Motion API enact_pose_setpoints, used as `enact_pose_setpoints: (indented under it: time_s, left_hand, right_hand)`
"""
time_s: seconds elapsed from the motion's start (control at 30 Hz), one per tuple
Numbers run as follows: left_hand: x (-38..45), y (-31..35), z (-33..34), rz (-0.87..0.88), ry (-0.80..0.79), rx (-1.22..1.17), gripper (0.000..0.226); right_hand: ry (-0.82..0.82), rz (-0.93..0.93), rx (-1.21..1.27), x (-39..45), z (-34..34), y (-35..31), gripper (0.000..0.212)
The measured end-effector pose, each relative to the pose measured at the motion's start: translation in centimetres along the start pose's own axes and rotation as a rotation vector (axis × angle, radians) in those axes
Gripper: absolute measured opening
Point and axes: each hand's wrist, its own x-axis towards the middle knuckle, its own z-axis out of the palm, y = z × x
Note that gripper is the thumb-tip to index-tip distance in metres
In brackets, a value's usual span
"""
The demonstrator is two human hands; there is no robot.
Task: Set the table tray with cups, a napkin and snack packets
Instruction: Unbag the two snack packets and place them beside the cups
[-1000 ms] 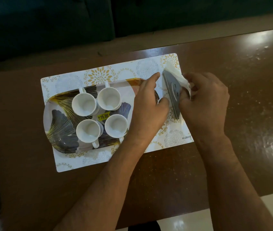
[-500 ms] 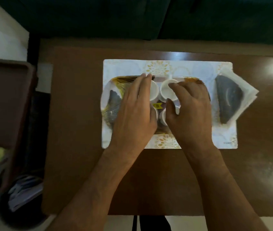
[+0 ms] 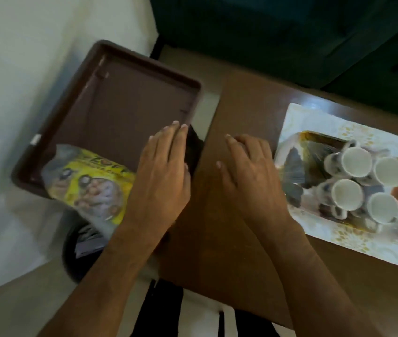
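Both my hands are spread flat and empty: left hand (image 3: 160,176) over the brown tray's (image 3: 110,69) right edge, right hand (image 3: 249,176) above the table (image 3: 239,105). Yellow snack packet (image 3: 88,183) lies in that tray just beside my left hand. Four white cups (image 3: 365,181) sit on the patterned tray (image 3: 314,142) at right, on a placemat (image 3: 339,242).

The whole view is blurry, the left hand (image 3: 161,176) hides part of the yellow snack packet (image 3: 88,188), and the place mat (image 3: 353,242) runs off the right edge.
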Motion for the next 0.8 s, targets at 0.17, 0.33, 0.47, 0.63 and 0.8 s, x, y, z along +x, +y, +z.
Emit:
enact_pose_setpoints:
  time_s: [0.17,0.33,0.47,0.63,0.8]
  left_hand:
    - [-2.8,-7.9,-1.7,-0.107,-0.028,0.028,0.063]
    - [-5.3,-13.4,-1.2,-0.191,-0.025,0.004,0.06]
    - [-6.4,-15.9,0.4,-0.229,0.05,-0.11,0.05]
    - [-6.1,-17.3,2.1,-0.169,0.119,-0.256,0.054]
    - [-4.4,-18.6,2.5,-0.028,0.114,-0.302,0.057]
  right_hand:
    - [-0.083,-0.121,0.036,1.8,4.2,-8.0,0.056]
    - [-0.21,-0.149,0.161,3.4,8.5,-13.4,0.048]
    - [-0.353,-0.101,0.206,4.7,11.2,-15.6,0.045]
    - [-0.416,0.06,0.277,6.4,13.0,-16.6,0.038]
    - [-0.487,0.388,0.591,8.5,11.8,-15.5,0.045]
